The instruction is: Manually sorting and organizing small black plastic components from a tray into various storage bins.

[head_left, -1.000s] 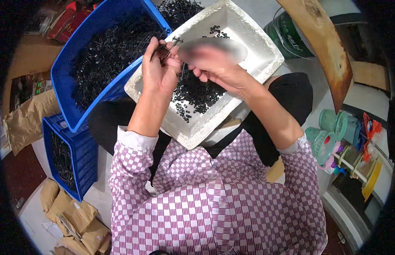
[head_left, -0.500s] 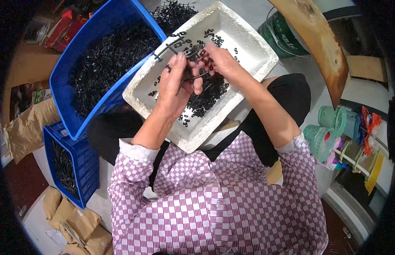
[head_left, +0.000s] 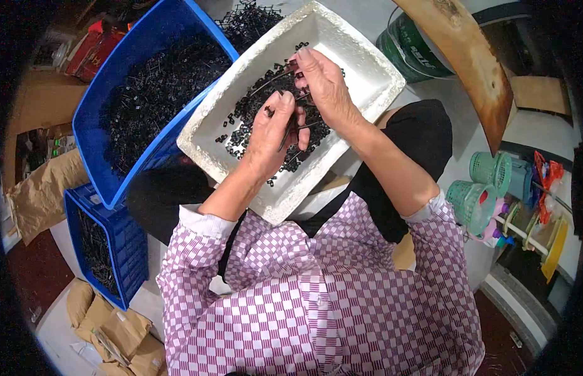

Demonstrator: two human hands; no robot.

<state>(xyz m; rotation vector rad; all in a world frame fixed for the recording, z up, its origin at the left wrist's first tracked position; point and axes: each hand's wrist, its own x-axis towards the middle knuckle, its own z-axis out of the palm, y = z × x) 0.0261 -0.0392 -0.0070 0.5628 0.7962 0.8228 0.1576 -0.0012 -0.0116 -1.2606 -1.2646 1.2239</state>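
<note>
Both hands work above a white foam box (head_left: pixel 275 210) that rests across my lap. My left hand (head_left: pixel 269 135) is closed on a black plastic sprue, a thin branching stick (head_left: pixel 283 139) that pokes out below its fingers. My right hand (head_left: pixel 332 94) has its thumb and fingers pinched around the black sprue pieces at the far side of the left hand; its fingertips are partly hidden. Small black plastic parts (head_left: pixel 241 131) lie scattered and heaped on the box floor beneath both hands.
A blue bin (head_left: pixel 94 150) full of black sprues (head_left: pixel 160 94) stands at the left, above a smaller blue crate (head_left: pixel 131 250). A green bucket (head_left: pixel 407 47) and a curved wooden board (head_left: pixel 476 62) are at the far right. Green baskets (head_left: pixel 470 207) sit at the right.
The long branching sprue over the box's left rim is gone from there. More small black parts show on the box floor. My right hand has shifted slightly farther away.
</note>
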